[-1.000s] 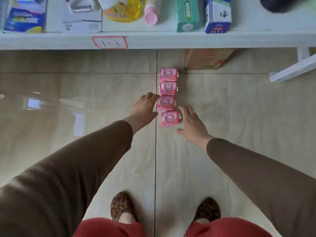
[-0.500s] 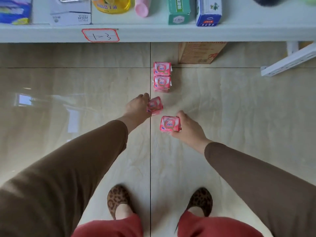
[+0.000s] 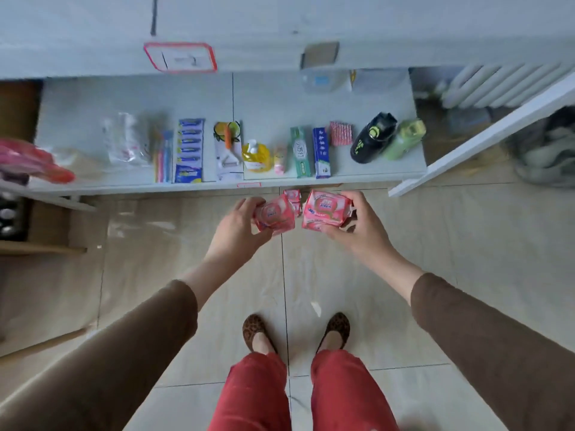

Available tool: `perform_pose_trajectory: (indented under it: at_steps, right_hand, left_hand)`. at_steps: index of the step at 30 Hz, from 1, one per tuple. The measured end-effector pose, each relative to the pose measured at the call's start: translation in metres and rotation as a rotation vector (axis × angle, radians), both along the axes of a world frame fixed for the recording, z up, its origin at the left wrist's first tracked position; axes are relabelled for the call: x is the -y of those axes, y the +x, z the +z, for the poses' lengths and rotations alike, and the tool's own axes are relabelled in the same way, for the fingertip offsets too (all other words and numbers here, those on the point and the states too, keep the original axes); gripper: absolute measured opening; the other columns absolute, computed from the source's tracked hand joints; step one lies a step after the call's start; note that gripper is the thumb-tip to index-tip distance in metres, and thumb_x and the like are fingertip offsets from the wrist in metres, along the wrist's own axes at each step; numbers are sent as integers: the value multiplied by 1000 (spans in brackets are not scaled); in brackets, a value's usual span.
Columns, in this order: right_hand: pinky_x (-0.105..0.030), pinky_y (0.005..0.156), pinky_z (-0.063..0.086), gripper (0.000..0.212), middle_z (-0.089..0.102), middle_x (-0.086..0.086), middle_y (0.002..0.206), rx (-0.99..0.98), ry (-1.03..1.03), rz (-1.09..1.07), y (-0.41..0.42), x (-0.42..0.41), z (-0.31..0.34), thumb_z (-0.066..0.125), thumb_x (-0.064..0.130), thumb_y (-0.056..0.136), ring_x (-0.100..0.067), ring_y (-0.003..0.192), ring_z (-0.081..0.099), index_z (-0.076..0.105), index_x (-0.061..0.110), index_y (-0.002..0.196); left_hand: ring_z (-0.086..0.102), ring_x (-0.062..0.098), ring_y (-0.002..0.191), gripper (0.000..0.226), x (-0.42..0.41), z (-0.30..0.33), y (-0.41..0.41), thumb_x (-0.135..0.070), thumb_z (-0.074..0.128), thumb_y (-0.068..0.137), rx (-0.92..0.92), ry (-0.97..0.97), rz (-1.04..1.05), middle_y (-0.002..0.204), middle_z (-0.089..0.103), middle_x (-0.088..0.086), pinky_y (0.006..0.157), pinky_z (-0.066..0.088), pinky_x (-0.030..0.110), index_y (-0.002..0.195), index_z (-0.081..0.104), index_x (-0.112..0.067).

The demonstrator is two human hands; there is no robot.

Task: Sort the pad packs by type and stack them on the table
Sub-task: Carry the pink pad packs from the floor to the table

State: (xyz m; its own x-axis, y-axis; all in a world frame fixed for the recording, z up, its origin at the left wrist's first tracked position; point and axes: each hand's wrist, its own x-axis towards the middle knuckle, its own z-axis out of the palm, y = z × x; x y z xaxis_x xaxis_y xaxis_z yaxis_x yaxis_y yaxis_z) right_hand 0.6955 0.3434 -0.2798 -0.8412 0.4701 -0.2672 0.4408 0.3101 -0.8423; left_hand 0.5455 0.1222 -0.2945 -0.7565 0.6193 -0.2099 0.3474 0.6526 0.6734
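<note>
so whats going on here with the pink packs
A person stands over a tiled floor holding one pink pad pack in each hand: the left hand grips one pack, the right hand another. More pink packs lie on the floor beyond them, by a white table of toiletries. None is on the table yet.

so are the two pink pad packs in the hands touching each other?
Apart. The head view shows floor between the left hand's pack and the right hand's pack, a narrow gap running down between their near edges.

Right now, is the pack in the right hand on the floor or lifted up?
Lifted. The right hand grips the pink pack in the air, above the floor tiles.
</note>
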Motion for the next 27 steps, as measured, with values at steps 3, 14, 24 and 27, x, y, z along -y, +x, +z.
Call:
perform_pose_trajectory:
  at_steps: [3, 14, 24, 27]
  right_hand:
    - [-32, 85, 53, 64, 64, 8, 117, -115, 25, -19, -23, -9, 96, 85, 44, 71, -11, 100, 64, 50, 36, 124]
    - [-33, 85, 56, 80, 60, 4, 126, -346, 71, -97, -126, -116, 238, 85, 45, 74, -16, 95, 67, 43, 35, 142]
    - [-44, 74, 54, 68, 62, 6, 108, -316, 32, -28, -265, -256, 238, 87, 50, 62, -2, 69, 61, 48, 26, 111]
    - [-38, 74, 54, 67, 62, 6, 110, -279, 7, 24, -307, -277, 234, 91, 44, 64, 1, 68, 62, 48, 23, 111]
  left_hand:
    - [61, 12, 92, 55, -6, 97, -23, -32, 79, 75, -74, 112, -36, 108, 59, -7, 82, 52, 34, 123, 55, -22]
    - [64, 19, 91, 53, -117, 271, -151, -27, 82, 76, -353, 240, -183, 109, 58, 0, 85, 56, 43, 124, 59, -18]
    - [59, 33, 100, 56, -310, 289, -304, -19, 76, 75, -513, -1, -122, 116, 57, 11, 83, 47, 39, 126, 56, -9]
    - [58, 36, 99, 49, -347, 288, -352, -16, 72, 75, -531, -92, -78, 114, 56, 14, 83, 48, 44, 121, 57, -7]
